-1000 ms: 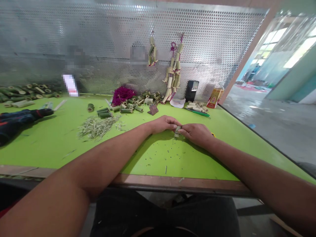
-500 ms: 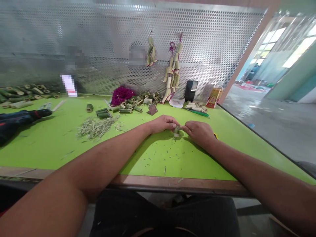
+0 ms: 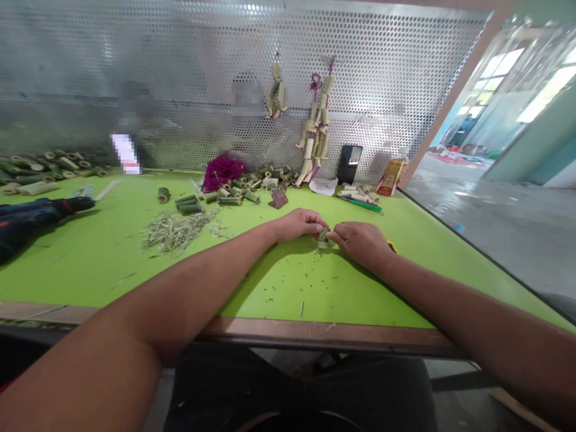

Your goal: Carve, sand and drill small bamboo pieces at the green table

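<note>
Hands, left point(image 3: 297, 224) and right point(image 3: 360, 240), pinch bamboo piece point(image 3: 323, 238) in shared grip over green table point(image 3: 90, 264).

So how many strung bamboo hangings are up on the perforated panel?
2: a short bamboo-tube bunch left of a longer bamboo-tube string with magenta cord, both hanging on the perforated metal panel. No others show.

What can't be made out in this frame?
Head view only:
- Bamboo piece: mostly covered by left hand and right hand; its length is hidden.
- Yellow thing: behind the right wrist, unidentifiable.
- Drill: cut off by the left edge.
- Patches on the mesh panel: blurred out.
</note>
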Available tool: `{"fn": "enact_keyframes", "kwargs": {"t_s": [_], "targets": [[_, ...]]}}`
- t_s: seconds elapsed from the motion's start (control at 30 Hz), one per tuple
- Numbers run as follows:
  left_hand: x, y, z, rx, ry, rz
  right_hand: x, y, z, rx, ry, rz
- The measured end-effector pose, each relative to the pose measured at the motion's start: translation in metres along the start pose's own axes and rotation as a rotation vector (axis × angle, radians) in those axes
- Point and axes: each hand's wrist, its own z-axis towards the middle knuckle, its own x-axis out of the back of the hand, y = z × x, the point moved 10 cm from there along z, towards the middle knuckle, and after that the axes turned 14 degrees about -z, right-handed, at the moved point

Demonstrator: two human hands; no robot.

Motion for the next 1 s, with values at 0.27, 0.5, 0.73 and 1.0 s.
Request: {"fn": "enact_keyframes", "kwargs": {"t_s": [0.27, 0.5, 0.73, 1.0], "targets": [[-0.002, 0.003, 0.001, -0.023, -0.034, -0.007, -0.007, -0.006, 0.0, 0.072, -0.094, 0.106], [-0.003, 0.003, -0.001, -0.014, -0.027, -0.022, -0.005, 0.003, -0.004, 0.017, -0.055, 0.119], [-0.002, -0.001, 0.0, 0.004, -0.025, -0.006, 0.003, 0.01, 0.0, -0.035, 0.056, 0.045], [-0.001, 0.001, 0.001, -0.019, -0.023, 0.047, 0.005, 0.002, 0.0, -0.028, 0.068, -0.022]]}}
